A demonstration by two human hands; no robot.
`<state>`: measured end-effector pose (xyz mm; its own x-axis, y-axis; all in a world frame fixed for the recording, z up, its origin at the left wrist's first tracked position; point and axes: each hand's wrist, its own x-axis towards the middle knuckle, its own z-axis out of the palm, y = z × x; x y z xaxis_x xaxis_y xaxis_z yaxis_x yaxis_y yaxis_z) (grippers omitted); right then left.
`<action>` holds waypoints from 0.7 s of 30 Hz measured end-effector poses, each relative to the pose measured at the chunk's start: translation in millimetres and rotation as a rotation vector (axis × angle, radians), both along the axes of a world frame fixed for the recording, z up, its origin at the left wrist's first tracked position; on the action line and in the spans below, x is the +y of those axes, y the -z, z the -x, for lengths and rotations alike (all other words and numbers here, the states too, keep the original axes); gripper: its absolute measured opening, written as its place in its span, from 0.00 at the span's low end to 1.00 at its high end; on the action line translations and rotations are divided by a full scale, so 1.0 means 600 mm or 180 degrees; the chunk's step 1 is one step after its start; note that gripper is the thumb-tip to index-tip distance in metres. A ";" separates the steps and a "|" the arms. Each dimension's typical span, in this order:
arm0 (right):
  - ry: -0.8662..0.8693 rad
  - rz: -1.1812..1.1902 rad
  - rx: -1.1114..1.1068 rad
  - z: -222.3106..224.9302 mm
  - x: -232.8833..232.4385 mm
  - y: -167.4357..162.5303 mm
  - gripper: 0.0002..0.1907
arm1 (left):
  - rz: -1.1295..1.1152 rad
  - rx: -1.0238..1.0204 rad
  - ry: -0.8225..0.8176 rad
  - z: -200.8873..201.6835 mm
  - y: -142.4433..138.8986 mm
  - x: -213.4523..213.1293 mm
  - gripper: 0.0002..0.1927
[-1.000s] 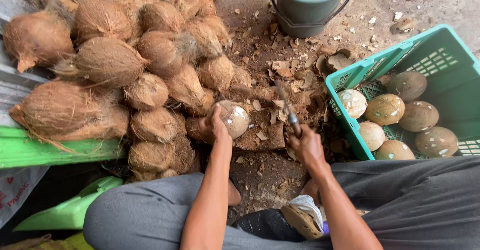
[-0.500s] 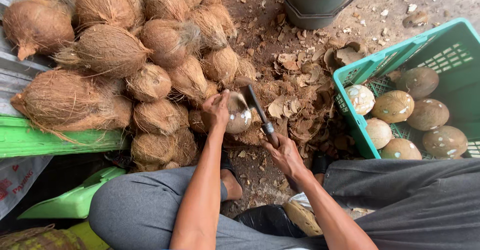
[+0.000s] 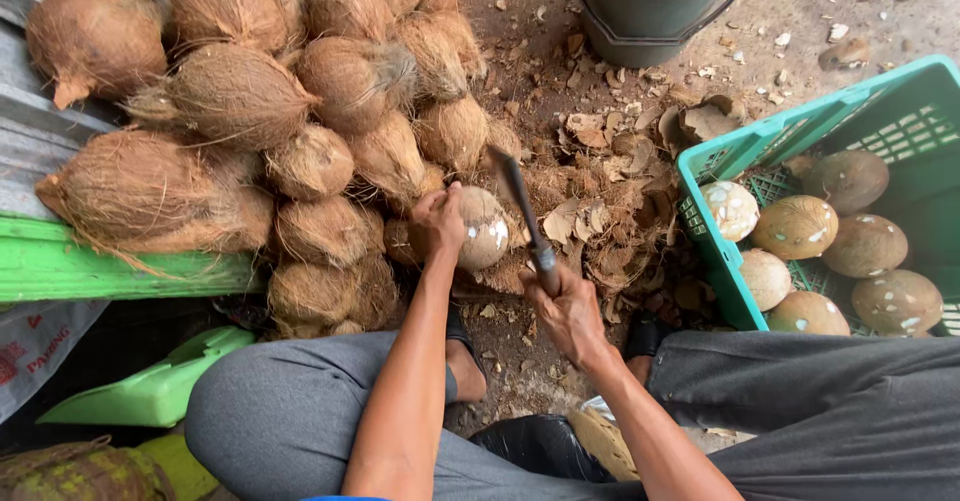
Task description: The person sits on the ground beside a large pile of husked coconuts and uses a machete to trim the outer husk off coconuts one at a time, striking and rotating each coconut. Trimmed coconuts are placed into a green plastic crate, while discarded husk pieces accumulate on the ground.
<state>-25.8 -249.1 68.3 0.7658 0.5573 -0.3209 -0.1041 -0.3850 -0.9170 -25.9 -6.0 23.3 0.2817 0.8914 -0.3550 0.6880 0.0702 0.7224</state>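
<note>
A seated person's left hand (image 3: 438, 223) clamps a half-peeled coconut (image 3: 480, 227) against the chip-strewn ground, beside the husked pile (image 3: 280, 131), steadying it while the right hand (image 3: 566, 311), fist clenched on a knife (image 3: 526, 216), angles the blade alongside. Peeled nuts fill the green crate (image 3: 770, 136).

Dirt ground (image 3: 800, 21) bears husked coconuts (image 3: 260, 131), husk scraps (image 3: 600, 201), bucket (image 3: 650, 21), green crate (image 3: 760, 151).

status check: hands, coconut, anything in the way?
Left hand grips part-peeled coconut. Right hand holds knife, blade raised beside it. Husk scraps underneath; nothing between blade and coconut.
</note>
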 end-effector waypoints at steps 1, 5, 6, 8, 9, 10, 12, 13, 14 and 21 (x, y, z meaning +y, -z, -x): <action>0.0095 -0.0276 0.0042 0.002 0.001 0.004 0.09 | 0.0058 0.0165 0.0029 0.001 0.003 0.003 0.21; 0.0190 -0.0429 -0.0078 0.005 0.017 0.013 0.18 | -0.0041 0.0290 0.0066 0.002 0.019 0.007 0.19; 0.0127 -0.0210 -0.0158 0.003 0.020 0.012 0.21 | 0.0030 0.0260 0.0071 0.001 0.022 0.006 0.19; -0.0190 0.0391 0.0049 0.000 0.022 0.007 0.21 | 0.0147 0.0189 0.0066 -0.001 0.027 0.005 0.20; -0.0323 0.0660 0.0140 -0.001 0.022 0.004 0.21 | 0.0037 -0.0005 0.0133 0.000 0.029 0.005 0.21; -0.0164 0.0383 -0.0020 -0.002 0.020 0.000 0.19 | -0.0055 -0.0187 0.0193 -0.002 0.030 0.005 0.23; 0.0074 -0.0101 -0.0276 0.001 0.016 -0.007 0.15 | -0.0015 -0.0143 0.0155 -0.001 0.028 0.005 0.24; 0.0079 -0.0206 -0.0299 0.002 0.016 -0.010 0.15 | 0.0094 0.0083 0.0114 -0.001 0.025 0.004 0.23; 0.0100 -0.0330 -0.0360 0.002 0.017 -0.010 0.16 | 0.0183 0.0273 0.0091 -0.001 0.023 0.004 0.22; -0.0070 0.0664 0.0000 -0.024 0.008 0.010 0.11 | -0.0033 0.0130 0.0065 0.003 0.014 -0.005 0.20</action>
